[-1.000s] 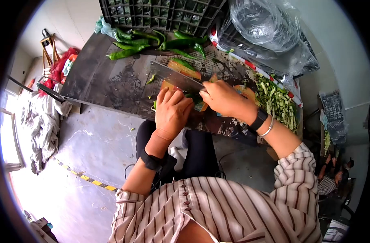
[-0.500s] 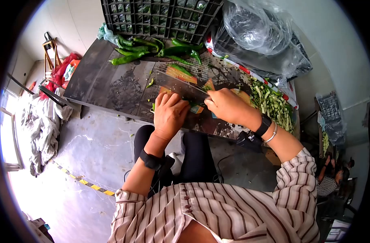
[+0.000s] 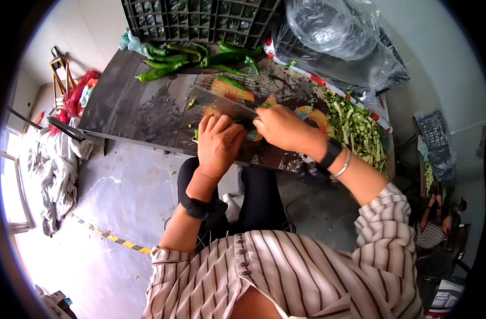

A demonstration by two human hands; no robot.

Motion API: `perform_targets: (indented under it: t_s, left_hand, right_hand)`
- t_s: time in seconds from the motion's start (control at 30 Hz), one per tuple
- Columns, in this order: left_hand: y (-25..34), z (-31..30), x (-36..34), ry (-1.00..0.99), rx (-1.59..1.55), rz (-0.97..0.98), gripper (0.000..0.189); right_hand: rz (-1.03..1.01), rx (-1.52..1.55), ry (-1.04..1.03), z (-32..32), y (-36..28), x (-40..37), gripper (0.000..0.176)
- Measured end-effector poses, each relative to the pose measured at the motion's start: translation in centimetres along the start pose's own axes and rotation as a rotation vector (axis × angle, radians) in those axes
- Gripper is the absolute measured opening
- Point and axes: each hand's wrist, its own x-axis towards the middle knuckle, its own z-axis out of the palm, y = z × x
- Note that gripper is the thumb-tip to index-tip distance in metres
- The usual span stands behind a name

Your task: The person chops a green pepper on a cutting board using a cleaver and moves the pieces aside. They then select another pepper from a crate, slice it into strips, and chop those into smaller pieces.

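Note:
My right hand point(image 3: 283, 129) grips the handle of a broad steel cleaver point(image 3: 219, 104) whose blade lies across the dark patterned table point(image 3: 131, 109). My left hand point(image 3: 218, 142) is curled, knuckles against the blade, pressing down green peppers that are mostly hidden under the fingers. A heap of chopped green pepper point(image 3: 357, 133) lies to the right of my right hand. Whole long green peppers point(image 3: 192, 57) lie in a pile at the table's far edge.
A black plastic crate point(image 3: 198, 20) stands behind the whole peppers, with clear plastic bags point(image 3: 338, 37) to its right. Crumpled cloth point(image 3: 54, 165) lies on the floor at left. Another person point(image 3: 432, 231) sits at far right. Yellow-black tape point(image 3: 112, 236) crosses the floor.
Both hands and the cleaver sit slightly further left and up in the view. The blade has come down closer to my left knuckles.

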Motion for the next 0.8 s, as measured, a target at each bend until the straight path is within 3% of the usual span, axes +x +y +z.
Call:
perform_targets:
  t_s: [0.33, 0.73, 0.8]
  left_hand:
    - [-0.7, -0.4, -0.1, 0.019, -0.016, 0.028, 0.013]
    - [-0.3, -0.5, -0.3, -0.013, -0.039, -0.004, 0.011]
    - [-0.4, -0.4, -0.4, -0.019, -0.043, -0.018, 0.011]
  right_hand:
    - [-0.012, -0.026, 0.116, -0.3, 1.2, 1.5, 0.025]
    - [0.048, -0.03, -0.096, -1.8, 0.3, -0.9, 0.029]
    - [0.169, 0.033, -0.158, -2.3, 0.2, -0.7, 0.028]
